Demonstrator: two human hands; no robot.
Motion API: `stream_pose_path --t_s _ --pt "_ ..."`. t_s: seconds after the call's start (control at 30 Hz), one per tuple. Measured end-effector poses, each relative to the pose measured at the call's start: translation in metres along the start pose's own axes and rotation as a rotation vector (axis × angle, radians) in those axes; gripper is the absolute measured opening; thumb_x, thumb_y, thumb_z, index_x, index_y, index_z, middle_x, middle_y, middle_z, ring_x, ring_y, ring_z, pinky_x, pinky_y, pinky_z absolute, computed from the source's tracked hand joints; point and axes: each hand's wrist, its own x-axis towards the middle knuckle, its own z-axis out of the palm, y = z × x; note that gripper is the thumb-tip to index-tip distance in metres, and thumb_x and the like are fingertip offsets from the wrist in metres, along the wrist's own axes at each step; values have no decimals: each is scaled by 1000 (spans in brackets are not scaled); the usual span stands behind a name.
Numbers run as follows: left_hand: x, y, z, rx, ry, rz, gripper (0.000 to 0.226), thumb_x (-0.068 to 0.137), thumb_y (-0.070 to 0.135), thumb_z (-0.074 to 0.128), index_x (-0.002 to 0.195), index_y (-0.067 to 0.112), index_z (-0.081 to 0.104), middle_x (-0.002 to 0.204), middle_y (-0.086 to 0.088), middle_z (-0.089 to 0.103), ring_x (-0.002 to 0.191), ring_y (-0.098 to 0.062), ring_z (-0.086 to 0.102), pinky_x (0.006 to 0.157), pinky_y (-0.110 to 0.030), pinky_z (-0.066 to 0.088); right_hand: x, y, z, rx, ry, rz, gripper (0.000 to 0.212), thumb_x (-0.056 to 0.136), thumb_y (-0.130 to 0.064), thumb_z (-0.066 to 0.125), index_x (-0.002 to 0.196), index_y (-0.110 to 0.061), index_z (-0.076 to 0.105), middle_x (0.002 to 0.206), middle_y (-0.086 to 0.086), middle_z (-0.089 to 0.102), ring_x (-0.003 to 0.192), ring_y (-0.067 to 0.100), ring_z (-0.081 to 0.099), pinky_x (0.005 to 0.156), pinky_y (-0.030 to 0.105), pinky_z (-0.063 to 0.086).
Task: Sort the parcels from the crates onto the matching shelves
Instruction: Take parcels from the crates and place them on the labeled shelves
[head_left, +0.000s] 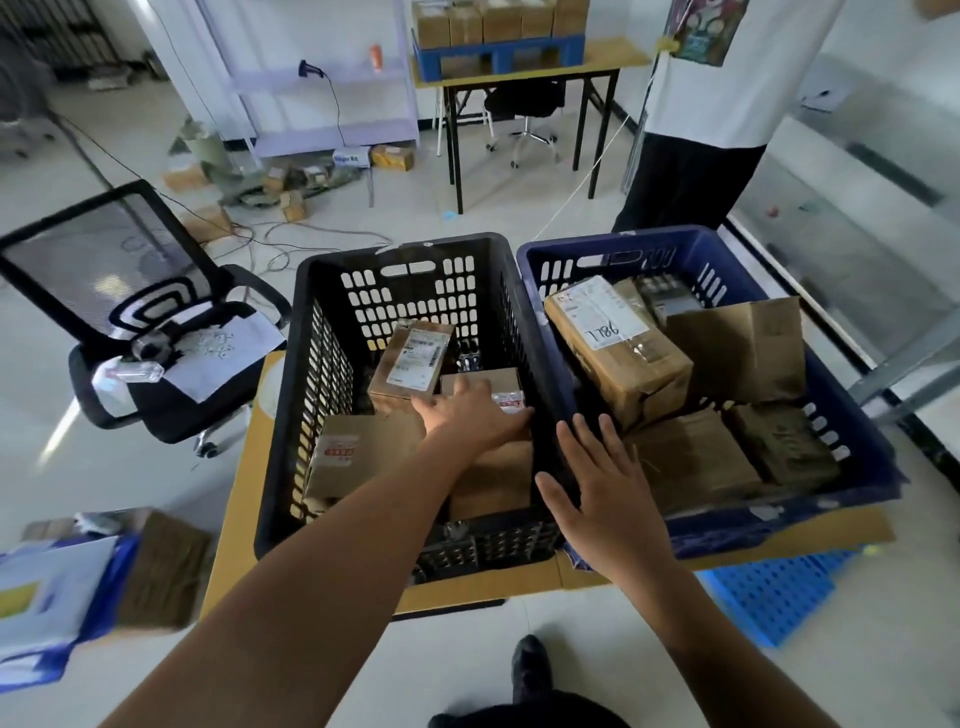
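Black crate (332, 374) and blue crate (779, 519), both with cardboard parcels (618, 353) inside

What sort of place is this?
Likely a small parcel-sorting room: a black crate and blue crate hold labelled parcels, more boxes sit stacked on a table behind, and a scanner rests on a shelf.

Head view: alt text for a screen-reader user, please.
A person's left hand reaches into a black crate onto a cardboard parcel; the right hand is open, fingers spread, over the edge adjoining a blue crate of parcels. A second person stands behind.
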Motion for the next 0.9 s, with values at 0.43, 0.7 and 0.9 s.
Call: stream_pose_path --t_s 0.43,0.7,0.9 --pt "40 11 -18 -162 -57 -140 102 66 84 56 146 21 45 145 -12 44 127 -41 47 99 -53 45 5 0 1 96 29 -10 78 99 -71 10 164 -30 20 174 -5 10 160 15 -11 130 53 6" --pt "-33 -18 -73 -485 438 9 97 73 69 68 154 33 30 157 5 26 131 -24 37 88 -34 43 -5 -1 -9 226 68 -14 79 97 -70 15 164 -29 23 173 -6 16 159 10 -14 126 48 -10" --pt "-148 -74 -94 -1056 662 282 111 69 65 72 162 37 17 165 18 2 156 -11 6 122 -51 31 -29 -46 -42 581 128 27 72 92 -83 29 157 -53 23 167 -27 21 158 1 7 130 51 12"
